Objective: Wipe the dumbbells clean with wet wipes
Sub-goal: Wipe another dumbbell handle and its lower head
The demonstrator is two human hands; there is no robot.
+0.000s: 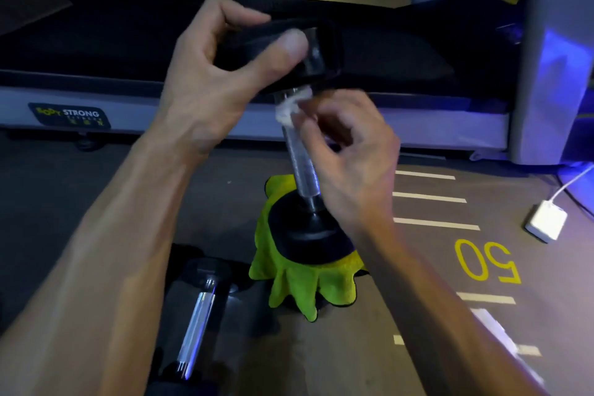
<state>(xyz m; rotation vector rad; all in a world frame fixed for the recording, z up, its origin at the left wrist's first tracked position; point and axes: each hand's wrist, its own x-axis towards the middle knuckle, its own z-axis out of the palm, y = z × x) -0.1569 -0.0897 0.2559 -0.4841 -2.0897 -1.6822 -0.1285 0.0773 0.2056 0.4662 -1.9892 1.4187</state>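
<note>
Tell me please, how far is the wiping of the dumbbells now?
In hand: the left hand grips the top head of the upright dumbbell, which stands on a green cloth, while the right hand rubs a wet wipe on the upper handle. Left: the lower handle, perhaps also the second dumbbell on the floor.

The left hand (221,64) covers most of the upright dumbbell's (302,157) top head. The right hand (350,151) hides part of the wet wipe (291,109) and one side of the handle. The green cloth (302,286) conceals whatever the lower head stands on. The second dumbbell's (196,325) near head is lost in shadow. The treadmill (96,48) runs off the left edge.
</note>
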